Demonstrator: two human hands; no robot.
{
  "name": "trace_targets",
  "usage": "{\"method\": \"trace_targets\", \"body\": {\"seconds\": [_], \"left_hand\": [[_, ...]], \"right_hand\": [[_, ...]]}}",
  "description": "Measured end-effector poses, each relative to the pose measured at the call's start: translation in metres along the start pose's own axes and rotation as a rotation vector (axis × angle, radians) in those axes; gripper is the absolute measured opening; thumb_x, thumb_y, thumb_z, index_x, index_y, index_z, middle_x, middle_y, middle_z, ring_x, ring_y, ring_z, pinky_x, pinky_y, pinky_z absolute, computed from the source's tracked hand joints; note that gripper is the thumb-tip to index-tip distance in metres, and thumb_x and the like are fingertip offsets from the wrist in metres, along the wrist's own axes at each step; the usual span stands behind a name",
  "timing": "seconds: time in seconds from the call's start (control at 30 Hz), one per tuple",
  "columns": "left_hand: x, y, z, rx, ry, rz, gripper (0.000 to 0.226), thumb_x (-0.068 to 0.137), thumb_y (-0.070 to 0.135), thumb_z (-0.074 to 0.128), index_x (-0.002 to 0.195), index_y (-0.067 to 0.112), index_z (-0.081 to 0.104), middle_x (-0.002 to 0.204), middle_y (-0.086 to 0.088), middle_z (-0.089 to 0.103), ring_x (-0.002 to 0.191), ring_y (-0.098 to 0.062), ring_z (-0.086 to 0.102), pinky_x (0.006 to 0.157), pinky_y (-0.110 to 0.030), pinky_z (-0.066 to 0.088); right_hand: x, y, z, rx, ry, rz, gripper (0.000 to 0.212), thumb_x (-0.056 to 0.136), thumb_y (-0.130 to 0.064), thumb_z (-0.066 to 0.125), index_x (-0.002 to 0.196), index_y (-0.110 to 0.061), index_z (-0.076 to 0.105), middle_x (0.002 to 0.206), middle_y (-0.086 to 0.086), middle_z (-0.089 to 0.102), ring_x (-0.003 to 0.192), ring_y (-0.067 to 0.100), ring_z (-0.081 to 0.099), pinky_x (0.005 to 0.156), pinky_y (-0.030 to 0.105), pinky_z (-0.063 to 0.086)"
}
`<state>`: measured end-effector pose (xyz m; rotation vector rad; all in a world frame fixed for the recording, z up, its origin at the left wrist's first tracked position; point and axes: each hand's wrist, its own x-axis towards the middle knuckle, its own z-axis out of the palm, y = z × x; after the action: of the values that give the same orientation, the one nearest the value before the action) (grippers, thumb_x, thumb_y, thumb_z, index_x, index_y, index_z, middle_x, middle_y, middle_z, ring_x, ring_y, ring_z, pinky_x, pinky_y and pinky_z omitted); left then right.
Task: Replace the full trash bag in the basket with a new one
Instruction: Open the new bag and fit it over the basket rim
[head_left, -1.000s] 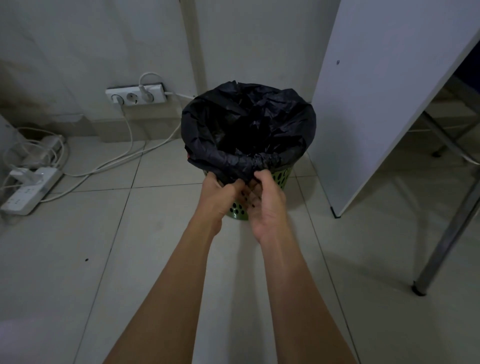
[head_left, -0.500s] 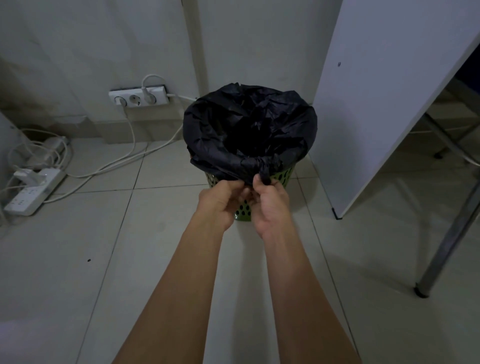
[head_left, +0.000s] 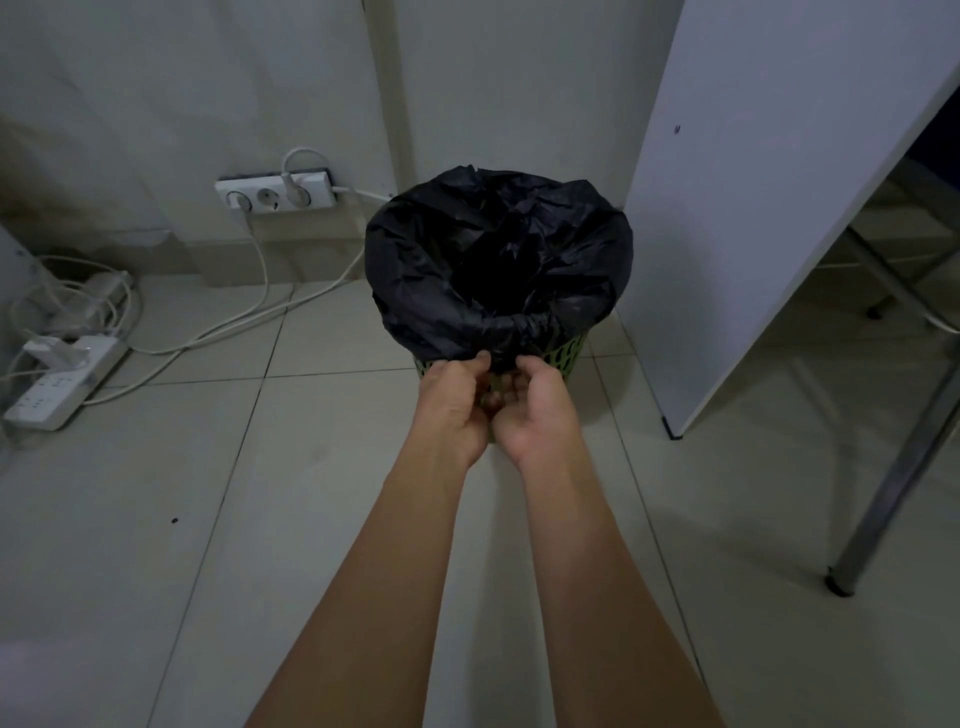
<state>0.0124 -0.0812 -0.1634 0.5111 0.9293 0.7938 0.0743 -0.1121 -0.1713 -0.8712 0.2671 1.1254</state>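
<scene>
Standing on the tiled floor (head_left: 322, 519) near the wall, just beside the white panel (head_left: 769, 208) of a desk: the green perforated basket (head_left: 563, 356), lined with the black trash bag (head_left: 467, 270), cuff folded down over the rim all round. Gathered into a bunched knot at the near rim, just above both hands. Left hand (head_left: 452, 405) curled, fingertips touching the hem of the cuff; whether truly pinching plastic, cannot tell. Right hand (head_left: 540, 410) cupped half closed, palm up under the knot (fingers hidden behind the bunch, so grip unclear). Best done by loosening the knot first, then peeling the cuff up off the rim evenly and steadying the light basket against tipping. No brand, label or legible writing anywhere; wall sockets (head_left: 275, 195) and power strip (head_left: 57, 389) too small to read.
</scene>
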Motion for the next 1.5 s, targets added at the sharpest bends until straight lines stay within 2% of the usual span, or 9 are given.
{"method": "trace_targets", "body": {"seconds": [0.1,0.27,0.4,0.53,0.67,0.8,1.07,1.27,1.5], "left_hand": [[0.000,0.000,0.001,0.006,-0.019,0.001,0.014,0.098,0.001,0.050,0.109,0.001,0.059,0.064,-0.006,0.060,0.045,-0.013,0.056,0.045,-0.020,0.047],[0.003,0.005,0.004,0.054,0.026,0.023,0.020,0.097,-0.003,0.050,0.115,-0.001,0.059,0.077,-0.011,0.060,0.055,-0.014,0.054,0.043,-0.020,0.044],[0.003,0.008,0.007,-0.014,0.069,0.036,0.034,0.093,-0.011,0.052,0.126,-0.006,0.056,0.073,-0.013,0.060,0.051,-0.013,0.060,0.046,-0.021,0.051],[-0.001,0.008,0.013,-0.134,0.139,0.111,0.039,0.085,-0.018,0.055,0.122,-0.005,0.057,0.077,-0.017,0.063,0.055,-0.019,0.063,0.057,-0.027,0.060],[-0.010,0.015,0.026,-0.150,0.193,0.097,0.018,0.083,0.006,0.065,0.099,0.000,0.063,0.083,-0.014,0.065,0.070,-0.023,0.063,0.076,-0.039,0.061],[-0.004,0.024,0.036,-0.055,0.296,0.138,0.024,0.083,0.015,0.079,0.095,0.006,0.060,0.098,-0.015,0.072,0.075,-0.025,0.070,0.066,-0.032,0.061],[0.002,0.028,0.031,-0.048,0.195,0.156,0.022,0.090,0.002,0.068,0.111,-0.001,0.061,0.102,-0.017,0.071,0.079,-0.024,0.070,0.064,-0.029,0.058],[0.006,0.027,0.032,-0.039,0.175,0.170,0.037,0.091,-0.001,0.062,0.127,-0.003,0.055,0.117,-0.022,0.068,0.102,-0.036,0.069,0.094,-0.050,0.057],[0.010,0.035,0.022,-0.009,0.236,0.179,0.022,0.088,0.002,0.068,0.110,0.000,0.065,0.095,-0.014,0.071,0.065,-0.020,0.065,0.054,-0.024,0.054]], "right_hand": [[0.003,-0.003,0.003,-0.058,0.061,0.013,0.011,0.095,-0.006,0.053,0.084,-0.010,0.053,0.060,0.002,0.038,0.049,0.013,0.034,0.040,0.023,0.032],[0.000,-0.008,0.006,-0.033,0.090,-0.068,0.017,0.093,-0.001,0.054,0.109,-0.006,0.058,0.070,0.009,0.061,0.055,0.017,0.057,0.040,0.020,0.045],[-0.016,-0.016,0.013,0.057,0.076,-0.107,0.013,0.087,-0.007,0.061,0.099,-0.002,0.059,0.072,0.010,0.058,0.054,0.018,0.056,0.042,0.022,0.046],[-0.027,-0.018,0.022,0.036,0.073,-0.183,0.031,0.081,-0.025,0.080,0.098,-0.003,0.065,0.089,0.009,0.070,0.069,0.017,0.063,0.052,0.021,0.053],[-0.025,-0.019,0.026,-0.041,0.105,-0.171,0.044,0.079,-0.022,0.085,0.113,-0.001,0.067,0.106,0.011,0.074,0.077,0.018,0.069,0.049,0.019,0.054],[-0.022,-0.025,0.028,-0.063,0.100,-0.166,0.031,0.081,-0.007,0.080,0.109,0.000,0.067,0.104,0.014,0.073,0.081,0.021,0.069,0.054,0.024,0.056],[-0.013,-0.037,0.030,-0.033,0.064,-0.116,0.031,0.077,-0.003,0.074,0.108,0.001,0.067,0.118,0.020,0.070,0.110,0.031,0.066,0.076,0.034,0.060],[-0.020,-0.031,0.042,-0.049,0.124,-0.089,0.047,0.079,-0.016,0.082,0.120,-0.006,0.061,0.109,0.014,0.070,0.084,0.023,0.068,0.049,0.025,0.051],[-0.031,-0.015,0.045,0.038,0.148,-0.078,0.048,0.085,-0.031,0.080,0.119,-0.002,0.061,0.113,0.015,0.069,0.085,0.023,0.068,0.058,0.027,0.059]]}}
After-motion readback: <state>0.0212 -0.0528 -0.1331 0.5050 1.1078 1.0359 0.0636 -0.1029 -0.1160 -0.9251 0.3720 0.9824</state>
